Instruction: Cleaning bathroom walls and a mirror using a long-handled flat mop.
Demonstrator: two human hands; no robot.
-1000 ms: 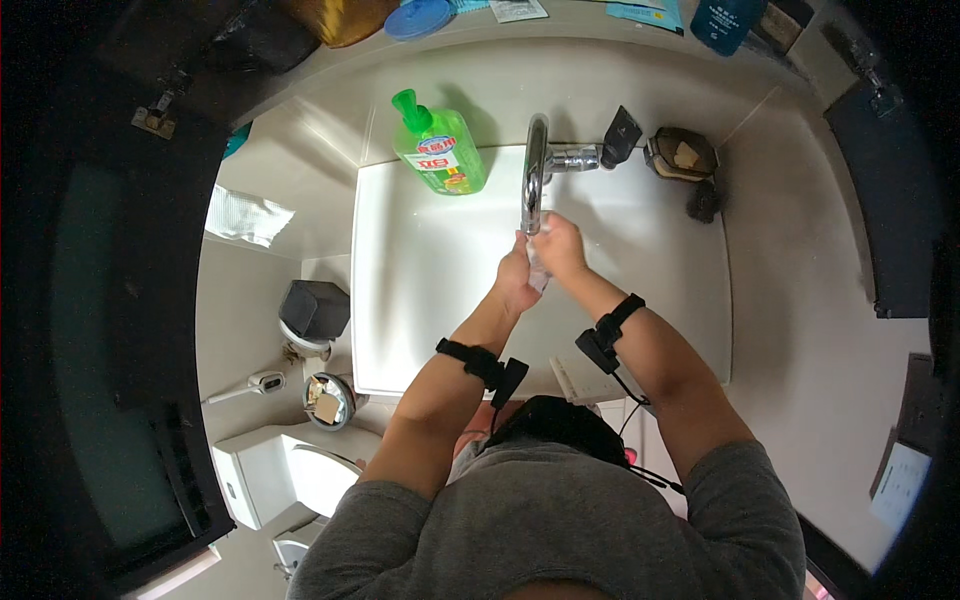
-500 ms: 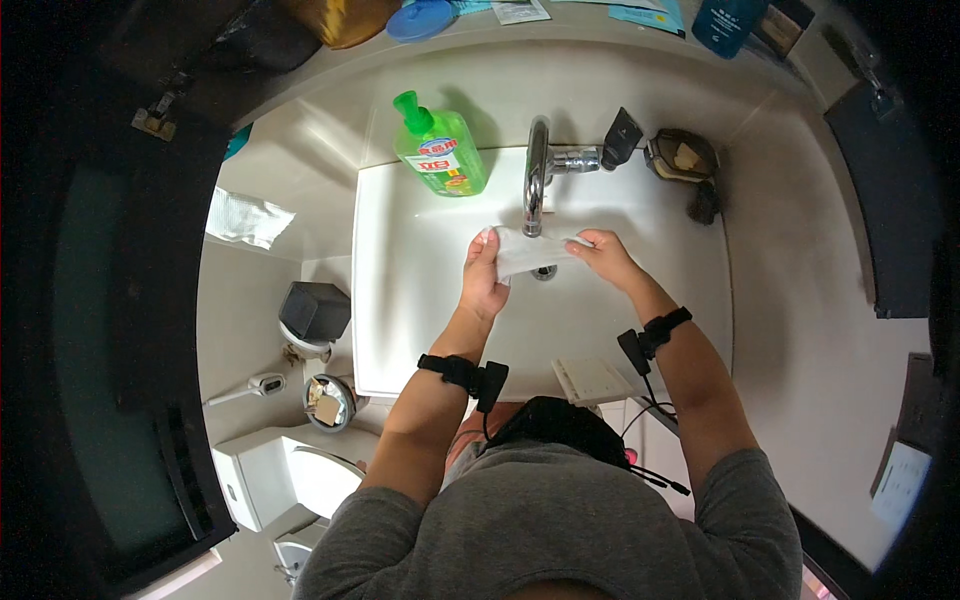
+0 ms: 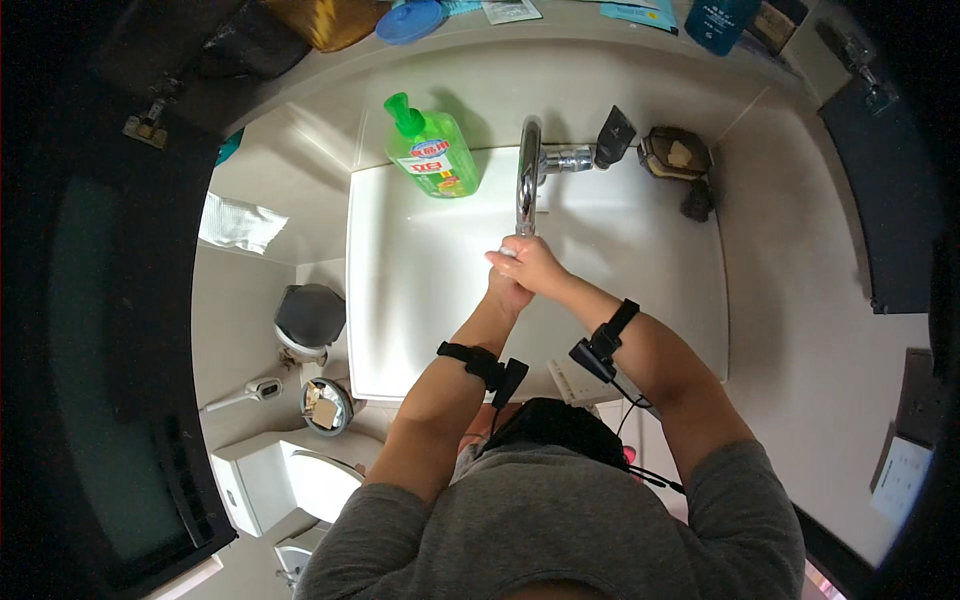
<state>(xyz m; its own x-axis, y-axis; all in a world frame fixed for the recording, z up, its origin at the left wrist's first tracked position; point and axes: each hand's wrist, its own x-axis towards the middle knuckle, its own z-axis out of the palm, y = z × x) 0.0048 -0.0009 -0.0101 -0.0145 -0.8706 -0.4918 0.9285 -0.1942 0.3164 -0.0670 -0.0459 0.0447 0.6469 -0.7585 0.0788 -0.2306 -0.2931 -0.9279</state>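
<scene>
The broad white sink point(image 3: 640, 250) is filling the space before the person, who is leaning over it in a grey top point(image 3: 590, 510). Both bare forearms are reaching in from the near edge, the right one now slanting further inward than it was half a second ago. At the back left corner the green pump bottle point(image 3: 437, 165) is standing just where it was. The chrome faucet point(image 3: 529, 180) is arching forward, its spout ending right at the hands.

The right hand point(image 3: 537, 266) is folding over the left hand point(image 3: 510, 290); a moment ago the two were holding apart, stretching the white cloth point(image 3: 507, 252) flat between them. Now the right is curling nearly closed, gripping the cloth against the left. The left is lying mostly covered beneath it, so I cannot tell how far its fingers are closing. The cloth itself is sitting bunched between the hands, under the spout, only a small white bit of it peeping out on the left side.
</scene>
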